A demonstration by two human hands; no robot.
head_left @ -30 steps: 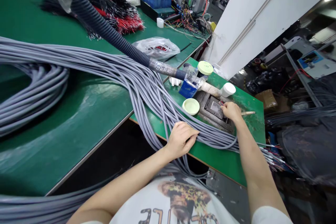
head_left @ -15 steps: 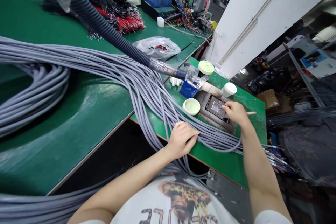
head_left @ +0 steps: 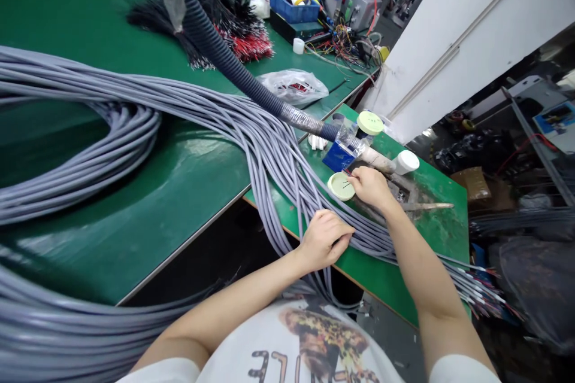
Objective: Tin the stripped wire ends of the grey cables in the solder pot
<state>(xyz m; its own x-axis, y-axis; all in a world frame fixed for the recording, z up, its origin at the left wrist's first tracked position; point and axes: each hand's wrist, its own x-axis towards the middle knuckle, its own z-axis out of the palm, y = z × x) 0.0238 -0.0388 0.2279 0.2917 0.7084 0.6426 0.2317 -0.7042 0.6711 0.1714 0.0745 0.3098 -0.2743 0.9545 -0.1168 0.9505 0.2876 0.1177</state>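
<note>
My right hand (head_left: 372,187) is closed in a pinch on thin wires (head_left: 347,175), their dark tips over a shallow pale-green dish (head_left: 340,187). Under and behind that hand lies a grimy metal pot (head_left: 401,192), mostly hidden by it. My left hand (head_left: 327,238) rests with curled fingers at the near edge of a thick bundle of grey cables (head_left: 274,149), closed on cable there; how many strands it grips is hidden. Beyond the bundle's right end, stripped coloured wire ends (head_left: 483,293) fan out past the board.
A ribbed hose (head_left: 233,75) slants down to the green board (head_left: 442,239). Around the pot stand a blue box (head_left: 338,157), a white cup (head_left: 406,161), a pale-green lid (head_left: 369,122) and a flat stick (head_left: 429,206). Coiled grey cables (head_left: 121,149) cover the left table.
My right hand has moved left with the wires, from over the metal pot to the pale-green dish. My left hand keeps its place on the cables. The view has shifted slightly.
</note>
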